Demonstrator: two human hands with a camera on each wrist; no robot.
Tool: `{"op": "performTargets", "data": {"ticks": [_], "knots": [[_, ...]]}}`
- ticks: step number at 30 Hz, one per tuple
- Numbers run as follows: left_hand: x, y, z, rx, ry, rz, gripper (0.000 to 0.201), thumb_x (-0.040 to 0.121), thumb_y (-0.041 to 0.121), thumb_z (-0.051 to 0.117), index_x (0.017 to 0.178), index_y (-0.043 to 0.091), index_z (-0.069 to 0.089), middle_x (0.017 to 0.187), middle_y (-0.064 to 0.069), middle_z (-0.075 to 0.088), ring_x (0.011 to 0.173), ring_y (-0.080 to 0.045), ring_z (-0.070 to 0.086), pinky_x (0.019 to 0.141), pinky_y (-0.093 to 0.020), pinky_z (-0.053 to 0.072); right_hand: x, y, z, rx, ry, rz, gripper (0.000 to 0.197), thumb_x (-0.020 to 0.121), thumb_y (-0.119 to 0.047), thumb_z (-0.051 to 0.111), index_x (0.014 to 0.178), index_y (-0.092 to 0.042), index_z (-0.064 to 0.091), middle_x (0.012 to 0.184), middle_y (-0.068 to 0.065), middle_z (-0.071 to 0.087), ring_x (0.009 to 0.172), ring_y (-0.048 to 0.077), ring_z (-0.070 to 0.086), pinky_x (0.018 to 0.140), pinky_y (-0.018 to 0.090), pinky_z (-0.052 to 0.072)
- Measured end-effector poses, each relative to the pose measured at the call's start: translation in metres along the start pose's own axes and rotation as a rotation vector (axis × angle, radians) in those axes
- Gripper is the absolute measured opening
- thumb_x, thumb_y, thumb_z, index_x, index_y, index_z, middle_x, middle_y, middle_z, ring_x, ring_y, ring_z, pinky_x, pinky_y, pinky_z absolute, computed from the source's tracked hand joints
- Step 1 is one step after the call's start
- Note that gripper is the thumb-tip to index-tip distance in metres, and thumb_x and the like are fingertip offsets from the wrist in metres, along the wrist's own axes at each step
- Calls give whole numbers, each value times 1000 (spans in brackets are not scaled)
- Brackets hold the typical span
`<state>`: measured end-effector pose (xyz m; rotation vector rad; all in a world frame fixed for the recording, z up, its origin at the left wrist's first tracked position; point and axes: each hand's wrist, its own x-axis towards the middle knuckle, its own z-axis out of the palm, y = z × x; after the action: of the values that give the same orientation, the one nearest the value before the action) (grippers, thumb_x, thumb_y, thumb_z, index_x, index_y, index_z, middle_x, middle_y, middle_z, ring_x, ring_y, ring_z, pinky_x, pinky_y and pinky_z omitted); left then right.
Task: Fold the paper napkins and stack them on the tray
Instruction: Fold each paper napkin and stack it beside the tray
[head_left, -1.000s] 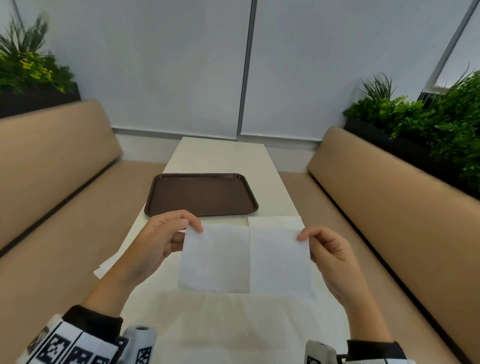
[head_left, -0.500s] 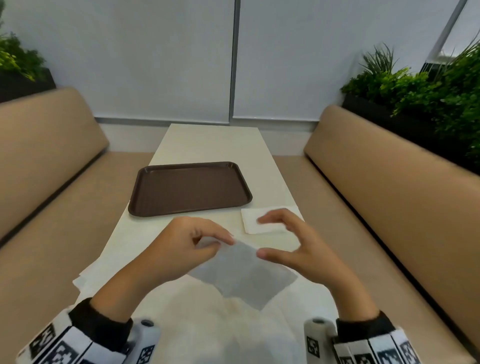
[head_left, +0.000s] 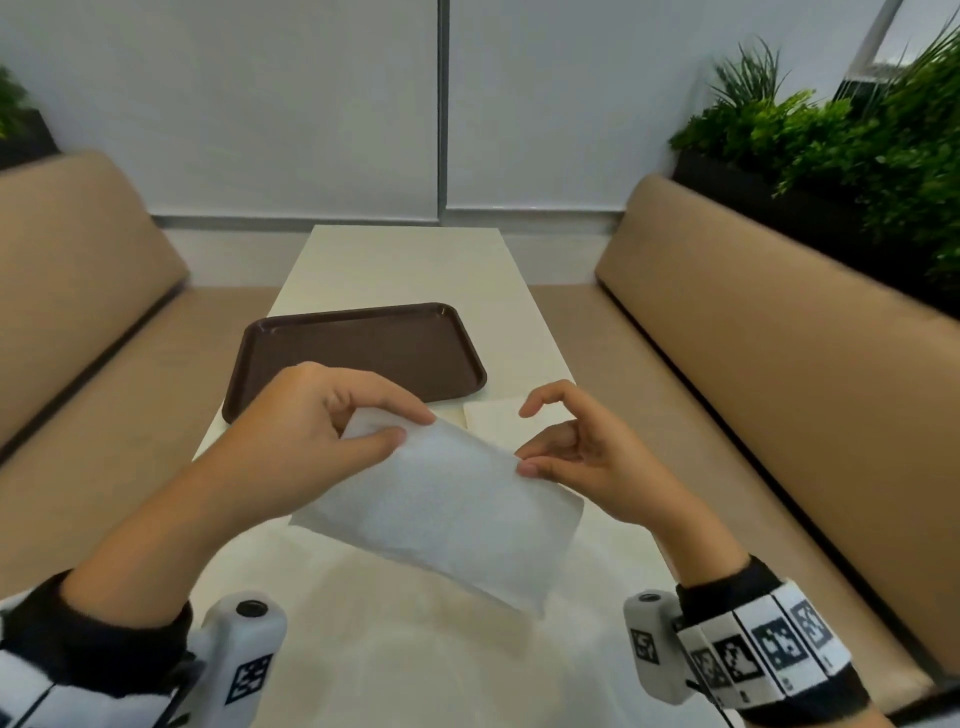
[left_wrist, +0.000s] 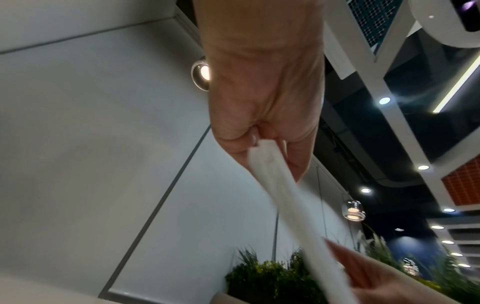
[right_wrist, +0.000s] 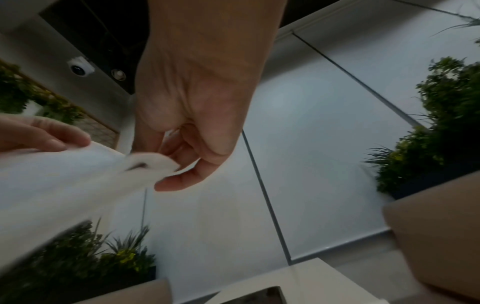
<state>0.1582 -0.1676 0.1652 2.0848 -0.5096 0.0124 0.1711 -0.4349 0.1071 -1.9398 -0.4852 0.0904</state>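
A white, folded napkin (head_left: 441, 514) hangs tilted above the table (head_left: 405, 260), nearer than the brown tray (head_left: 358, 358), pinched at its far corners by the left hand (head_left: 301, 441) and right hand (head_left: 587, 457).

Soft even daylight, wide-angle edge bending, dimmer motion-blurred wrist views, glaring ceiling spots.

The napkin (head_left: 441, 512) is thin white paper, matt and faintly textured, soft enough to sag where it is held. The tray (head_left: 358, 353) looks like dark brown plastic with a finely grained, low-sheen surface and a smooth rim. The table (head_left: 410, 265) is a smooth cream top, slightly glossy. The benches (head_left: 779, 353) are covered in smooth tan upholstery, matt like leatherette
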Motion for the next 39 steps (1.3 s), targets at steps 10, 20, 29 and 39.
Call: {"op": "performTargets", "data": {"ticks": [10, 20, 29, 39], "knots": [[17, -40, 8, -167, -46, -199, 32, 83, 2, 66, 87, 32, 77, 93, 3, 75, 88, -21, 70, 82, -35, 57, -13, 41, -28, -44, -145, 141, 13, 82, -20, 64, 91, -25, 73, 98, 0, 71, 90, 31, 64, 81, 36, 52], [127, -133, 108, -482, 37, -436, 32, 85, -3, 63, 112, 14, 66, 117, -6, 64, 102, -19, 63, 83, -21, 50, 66, 127, -76, 38, 262, 440, 18, 88, -1, 63, 95, -17, 65, 92, 5, 61, 70, 12, 58, 56, 11, 47], [209, -194, 161, -222, 22, -522, 51, 76, -7, 70, 124, 4, 60, 124, -3, 53, 117, -25, 53, 104, -40, 43, 138, 201, -82, -351, 357, 530, 30, 88, -3, 60, 117, -9, 64, 123, 12, 59, 101, 25, 59, 68, 28, 51], [213, -201, 187, 370, -102, -471, 45, 90, 17, 61, 133, 20, 52, 133, -7, 36, 124, -26, 34, 101, -29, 33, 137, 224, -55, -884, 225, 625, 32, 90, -13, 56, 121, -16, 61, 134, 10, 39, 120, 28, 39, 91, 29, 32]]}}
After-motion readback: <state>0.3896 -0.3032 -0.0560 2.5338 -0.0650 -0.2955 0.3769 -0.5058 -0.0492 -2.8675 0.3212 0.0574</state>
